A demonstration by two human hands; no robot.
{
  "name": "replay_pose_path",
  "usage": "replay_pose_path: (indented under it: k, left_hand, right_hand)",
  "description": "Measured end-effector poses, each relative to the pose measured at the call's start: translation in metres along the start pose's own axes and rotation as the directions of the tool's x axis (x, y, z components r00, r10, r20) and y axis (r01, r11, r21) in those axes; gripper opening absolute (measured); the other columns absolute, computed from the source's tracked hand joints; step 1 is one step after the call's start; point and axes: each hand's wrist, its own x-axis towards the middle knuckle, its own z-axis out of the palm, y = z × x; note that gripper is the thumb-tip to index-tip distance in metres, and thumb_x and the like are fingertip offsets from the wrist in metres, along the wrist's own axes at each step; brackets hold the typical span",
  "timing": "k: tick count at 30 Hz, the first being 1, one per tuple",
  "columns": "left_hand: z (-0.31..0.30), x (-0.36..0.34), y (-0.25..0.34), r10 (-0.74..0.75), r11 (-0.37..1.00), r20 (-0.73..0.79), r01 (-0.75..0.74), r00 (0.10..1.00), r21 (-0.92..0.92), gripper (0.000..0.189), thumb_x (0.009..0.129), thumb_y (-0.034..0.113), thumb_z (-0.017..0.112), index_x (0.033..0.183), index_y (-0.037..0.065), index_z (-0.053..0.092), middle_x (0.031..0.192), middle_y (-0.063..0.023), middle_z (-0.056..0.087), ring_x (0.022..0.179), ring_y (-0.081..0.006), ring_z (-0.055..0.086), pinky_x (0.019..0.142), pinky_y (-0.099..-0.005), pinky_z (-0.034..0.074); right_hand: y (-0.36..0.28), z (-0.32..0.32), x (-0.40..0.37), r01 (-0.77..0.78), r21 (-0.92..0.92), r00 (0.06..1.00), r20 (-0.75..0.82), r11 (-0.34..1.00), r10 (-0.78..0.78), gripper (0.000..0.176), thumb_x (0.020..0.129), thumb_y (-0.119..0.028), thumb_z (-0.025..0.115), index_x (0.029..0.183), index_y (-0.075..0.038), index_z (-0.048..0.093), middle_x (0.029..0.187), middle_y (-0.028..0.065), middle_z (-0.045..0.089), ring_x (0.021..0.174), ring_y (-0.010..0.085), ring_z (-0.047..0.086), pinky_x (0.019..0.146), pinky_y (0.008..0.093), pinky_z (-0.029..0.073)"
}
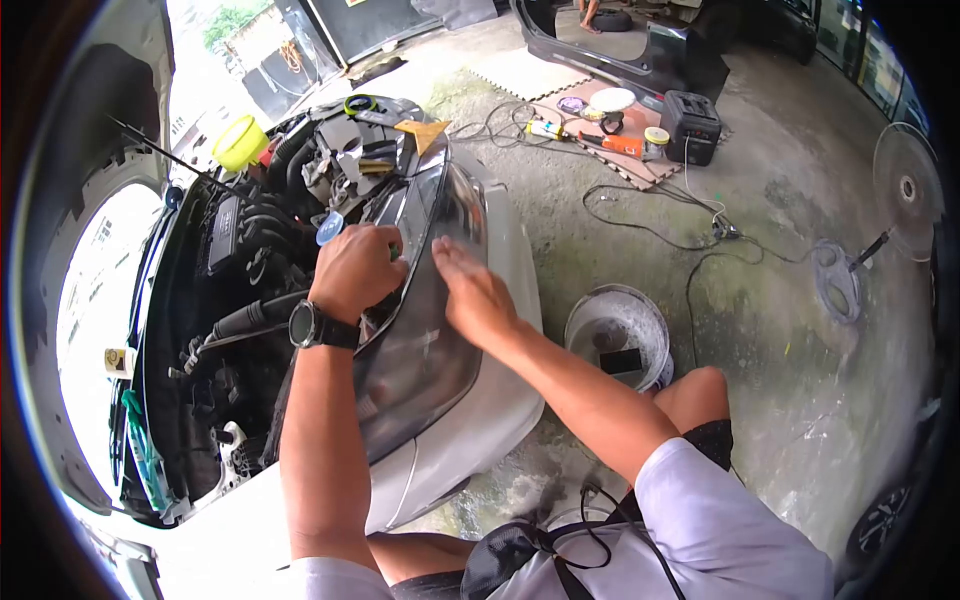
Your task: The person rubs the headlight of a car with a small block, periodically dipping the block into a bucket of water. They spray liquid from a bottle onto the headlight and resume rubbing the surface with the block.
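At the upper left, a yellow container (238,143) sits beside the dark engine bay (235,225) of a car with its hood raised. A round blue cap (330,228) shows right of the engine, just above the left hand (360,265). That hand, a black watch (318,325) at its wrist, is curled at the inner edge of the headlight (425,370); a bit of green shows by its fingers, but I cannot tell whether it grips anything. The headlight fills the centre, running down toward the lower middle. Over its outer side is the right hand (475,290), open, fingers extended and blurred; contact is unclear. Right of centre, a bucket (655,325) stands on the floor, below an orange tool (625,146) at the upper right. A fan (907,188) stands at the far right.
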Motion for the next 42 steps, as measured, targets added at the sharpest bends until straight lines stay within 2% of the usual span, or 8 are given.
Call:
replay_pose_path:
  k: [4, 12, 16, 19, 23, 29, 35, 42]
  left_hand:
    - [0.004, 0.004, -0.001, 0.000, 1.000, 0.016, 0.000, 1.000, 0.012, 0.022, 0.079, 0.022, 0.073, 0.095, 0.007, 0.078, 0.093, -0.0179, 0.075, 0.092, -0.0393, 0.073, 0.082, -0.0491, 0.058]
    - [0.004, 0.003, 0.005, 0.002, 0.999, -0.007, -0.002, 1.000, 0.037, 0.020, 0.081, 0.020, 0.071, 0.094, 0.007, 0.077, 0.095, -0.0186, 0.075, 0.092, -0.0400, 0.072, 0.083, -0.0493, 0.057]
    - [0.006, 0.005, 0.006, 0.003, 1.000, 0.004, -0.003, 1.000, 0.023, 0.020, 0.081, 0.021, 0.073, 0.095, 0.006, 0.076, 0.095, -0.0177, 0.075, 0.093, -0.0397, 0.072, 0.083, -0.0491, 0.057]
    - [0.009, 0.003, 0.007, -0.005, 0.999, -0.014, 0.005, 1.000, 0.032, 0.021, 0.081, 0.021, 0.072, 0.097, 0.008, 0.076, 0.098, -0.0184, 0.074, 0.095, -0.0404, 0.072, 0.083, -0.0496, 0.057]
    - [0.008, 0.004, 0.008, -0.037, 0.999, 0.016, 0.037, 0.999, 0.025, 0.022, 0.081, 0.023, 0.070, 0.095, 0.006, 0.073, 0.098, -0.0186, 0.074, 0.097, -0.0407, 0.071, 0.087, -0.0485, 0.056]
    - [0.010, 0.004, 0.008, -0.046, 0.998, 0.017, 0.046, 0.999, 0.036, 0.022, 0.083, 0.024, 0.072, 0.097, 0.007, 0.074, 0.099, -0.0182, 0.074, 0.096, -0.0408, 0.071, 0.085, -0.0495, 0.056]
    - [0.012, 0.006, 0.007, -0.020, 0.999, -0.005, 0.020, 1.000, 0.025, 0.020, 0.083, 0.021, 0.071, 0.096, 0.007, 0.074, 0.096, -0.0178, 0.074, 0.093, -0.0408, 0.072, 0.083, -0.0503, 0.056]
    - [0.016, 0.007, 0.002, 0.014, 0.999, -0.028, -0.013, 0.999, 0.035, 0.020, 0.084, 0.021, 0.070, 0.098, 0.007, 0.075, 0.097, -0.0186, 0.073, 0.095, -0.0420, 0.071, 0.083, -0.0500, 0.056]
  right_hand:
    - [-0.044, -0.006, -0.060, 0.055, 0.100, 0.998, 0.004, 0.993, -0.056, 0.070, 0.081, 0.014, 0.057, 0.151, 0.008, 0.050, 0.149, 0.0325, 0.056, 0.141, 0.0475, 0.055, 0.117, 0.0499, 0.049]
    - [-0.008, 0.005, -0.031, -0.022, 0.144, 0.998, -0.062, 0.989, 0.031, 0.065, 0.084, 0.014, 0.055, 0.149, 0.011, 0.050, 0.150, 0.0342, 0.055, 0.142, 0.0484, 0.052, 0.120, 0.0466, 0.047]
    - [-0.035, -0.009, -0.075, 0.052, 0.222, 0.998, 0.017, 0.974, -0.058, 0.073, 0.080, 0.019, 0.052, 0.153, 0.009, 0.048, 0.154, 0.0338, 0.051, 0.148, 0.0461, 0.046, 0.126, 0.0461, 0.040]
    - [0.006, -0.002, -0.041, 0.073, 0.167, 0.997, 0.002, 0.983, -0.074, 0.069, 0.082, 0.017, 0.052, 0.151, 0.011, 0.047, 0.155, 0.0341, 0.049, 0.145, 0.0470, 0.049, 0.123, 0.0462, 0.043]
    - [0.012, 0.010, -0.024, -0.080, 0.147, 0.996, -0.020, 0.986, 0.084, 0.066, 0.085, 0.015, 0.049, 0.150, 0.010, 0.050, 0.156, 0.0322, 0.050, 0.146, 0.0460, 0.049, 0.123, 0.0458, 0.042]
    - [-0.036, -0.013, -0.082, 0.078, 0.243, 0.996, 0.017, 0.967, -0.085, 0.071, 0.081, 0.018, 0.051, 0.152, 0.010, 0.048, 0.156, 0.0319, 0.050, 0.146, 0.0480, 0.048, 0.124, 0.0468, 0.041]
    - [0.018, 0.019, -0.013, -0.113, 0.131, 0.992, -0.035, 0.985, 0.118, 0.072, 0.081, 0.016, 0.054, 0.153, 0.009, 0.048, 0.158, 0.0316, 0.048, 0.148, 0.0468, 0.047, 0.122, 0.0496, 0.043]
    - [-0.037, -0.009, -0.088, 0.056, 0.162, 0.997, 0.041, 0.985, -0.063, 0.070, 0.081, 0.013, 0.056, 0.150, 0.010, 0.049, 0.156, 0.0335, 0.049, 0.146, 0.0490, 0.047, 0.122, 0.0468, 0.044]
